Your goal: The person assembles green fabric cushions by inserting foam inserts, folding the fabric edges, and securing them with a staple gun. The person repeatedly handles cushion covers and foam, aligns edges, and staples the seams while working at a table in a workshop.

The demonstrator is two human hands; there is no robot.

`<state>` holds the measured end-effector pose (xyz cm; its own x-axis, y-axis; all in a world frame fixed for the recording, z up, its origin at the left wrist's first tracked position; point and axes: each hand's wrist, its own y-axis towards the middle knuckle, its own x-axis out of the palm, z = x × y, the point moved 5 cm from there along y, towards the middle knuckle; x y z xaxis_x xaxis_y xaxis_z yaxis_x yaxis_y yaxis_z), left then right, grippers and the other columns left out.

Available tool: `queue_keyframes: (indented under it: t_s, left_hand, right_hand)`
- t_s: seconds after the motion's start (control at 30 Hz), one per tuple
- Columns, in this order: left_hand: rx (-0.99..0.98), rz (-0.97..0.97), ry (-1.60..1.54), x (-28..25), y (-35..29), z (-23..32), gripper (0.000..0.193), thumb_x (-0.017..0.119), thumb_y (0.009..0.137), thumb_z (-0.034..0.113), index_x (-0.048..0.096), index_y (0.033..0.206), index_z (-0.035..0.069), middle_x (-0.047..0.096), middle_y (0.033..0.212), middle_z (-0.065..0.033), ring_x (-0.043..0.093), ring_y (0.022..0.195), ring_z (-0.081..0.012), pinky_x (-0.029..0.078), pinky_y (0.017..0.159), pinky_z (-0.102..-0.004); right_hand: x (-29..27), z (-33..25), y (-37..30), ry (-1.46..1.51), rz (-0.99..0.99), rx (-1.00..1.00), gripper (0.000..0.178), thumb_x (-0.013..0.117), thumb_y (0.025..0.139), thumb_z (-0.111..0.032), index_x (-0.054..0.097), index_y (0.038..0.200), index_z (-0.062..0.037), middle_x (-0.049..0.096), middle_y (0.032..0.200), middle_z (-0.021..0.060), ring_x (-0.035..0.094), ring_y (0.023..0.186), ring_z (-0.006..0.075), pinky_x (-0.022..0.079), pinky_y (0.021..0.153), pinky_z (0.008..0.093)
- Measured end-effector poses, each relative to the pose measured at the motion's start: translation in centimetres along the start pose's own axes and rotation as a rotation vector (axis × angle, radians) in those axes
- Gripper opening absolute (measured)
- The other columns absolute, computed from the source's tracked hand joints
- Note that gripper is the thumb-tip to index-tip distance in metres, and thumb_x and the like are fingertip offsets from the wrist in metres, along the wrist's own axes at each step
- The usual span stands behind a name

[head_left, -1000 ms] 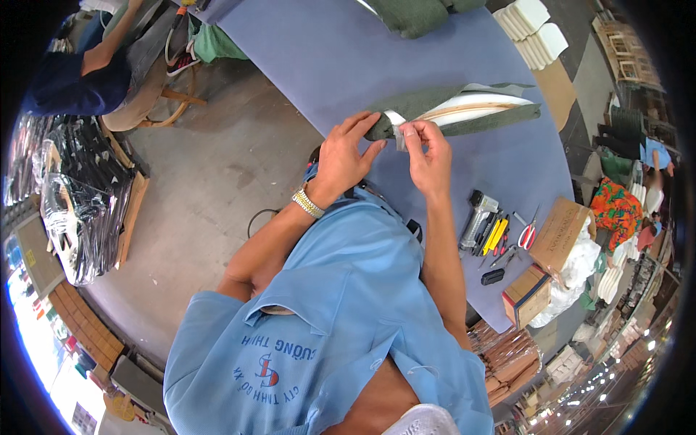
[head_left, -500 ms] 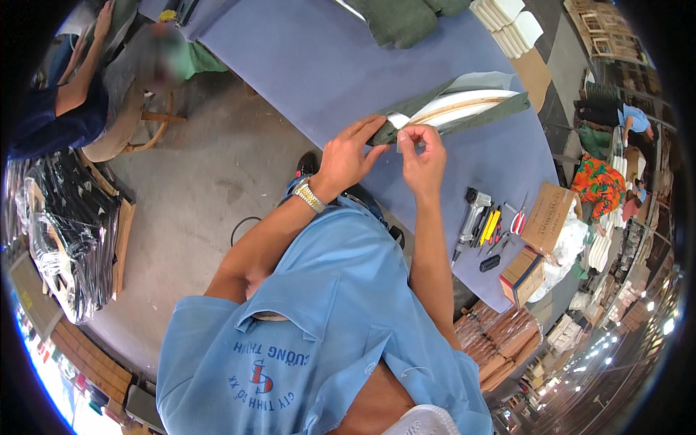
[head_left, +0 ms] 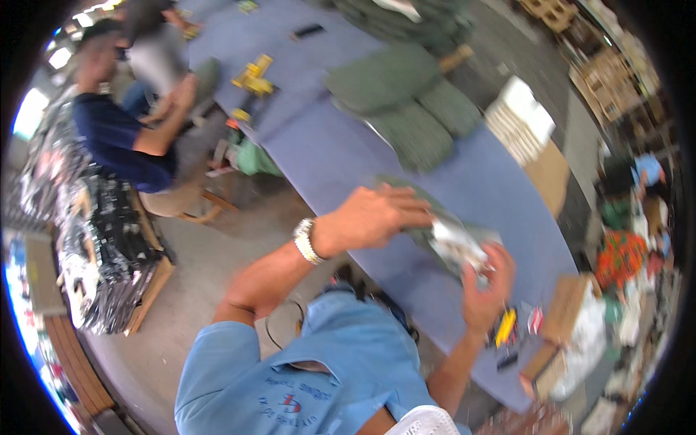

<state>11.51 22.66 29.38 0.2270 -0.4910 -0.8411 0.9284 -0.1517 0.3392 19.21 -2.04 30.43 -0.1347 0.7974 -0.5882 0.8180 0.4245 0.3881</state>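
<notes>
Long green cloth piece (head_left: 451, 239), blurred, white showing, left hand (head_left: 373, 217) holding its green part, right hand (head_left: 487, 287) pinching one end

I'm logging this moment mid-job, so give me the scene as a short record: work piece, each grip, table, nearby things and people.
Work piece: long dark green and white fabric-like piece, motion-blurred
Left grip: fingers over the piece's left end; thumb hidden
Right grip: thumb and fingers around its right end
Surface: long blue-grey table
Farther along table: dark green padded fabric pieces
Right of right forearm: slim yellow tool, brown cardboard box
Left side: seated person in dark blue shirt
</notes>
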Motion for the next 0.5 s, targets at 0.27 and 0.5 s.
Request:
queue_keyframes:
  t_s: [0.27,0.5]
  left_hand:
    - [0.119,0.057,-0.208,-0.7,5.5,3.4,0.066,0.061,0.072,-0.015,0.068,0.129,0.018,0.043,0.160,-0.0102,0.026,0.156,-0.0336,0.029,0.125,-0.0558]
    - [-0.097,0.555,-0.916,6.4,7.2,5.5,0.073,0.048,0.094,-0.001,0.032,0.162,0.020,0.002,0.174,-0.0145,0.002,0.161,-0.0325,0.010,0.129,-0.0469]
  right_hand:
    - [0.3,6.9,1.8,-0.072,-0.242,-0.129,0.059,0.080,0.078,-0.015,0.062,0.133,-0.0011,0.065,0.127,0.0183,0.061,0.115,0.0375,0.048,0.099,0.0416]
    - [-1.8,10.4,2.9,0.124,-0.259,-0.044,0.030,0.076,0.082,-0.015,0.063,0.102,0.0027,0.066,0.103,0.0160,0.063,0.087,0.0311,0.050,0.077,0.0383]
